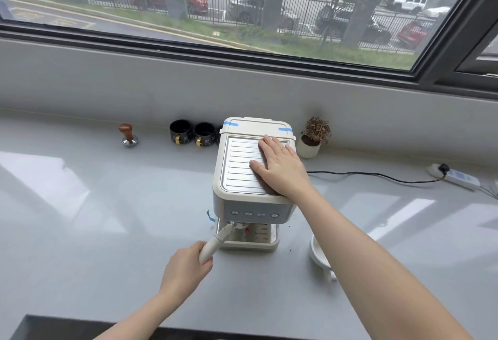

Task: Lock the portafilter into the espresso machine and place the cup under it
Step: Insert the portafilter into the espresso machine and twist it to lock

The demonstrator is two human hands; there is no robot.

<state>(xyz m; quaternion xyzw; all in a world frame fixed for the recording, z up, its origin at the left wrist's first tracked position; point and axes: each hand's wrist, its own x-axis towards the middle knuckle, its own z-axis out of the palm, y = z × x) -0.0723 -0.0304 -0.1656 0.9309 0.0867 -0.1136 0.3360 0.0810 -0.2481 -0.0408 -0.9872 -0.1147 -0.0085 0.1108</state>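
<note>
A cream espresso machine (237, 202) stands in the middle of the grey counter. My right hand (280, 167) lies flat on its ribbed top, fingers spread. The portafilter (218, 240) sits up under the machine's group head, its cream handle pointing toward the front left. My left hand (186, 269) is shut on that handle's end. A white cup (319, 254) rests on the counter to the right of the machine, partly hidden behind my right forearm. The drip tray (269, 242) under the portafilter holds nothing.
Two black cups (192, 133) and a wooden-handled tamper (128, 134) stand at the back left by the wall. A small potted plant (314, 137) sits behind the machine's right. A black cable (377, 176) runs to a power strip (455, 176) at the right.
</note>
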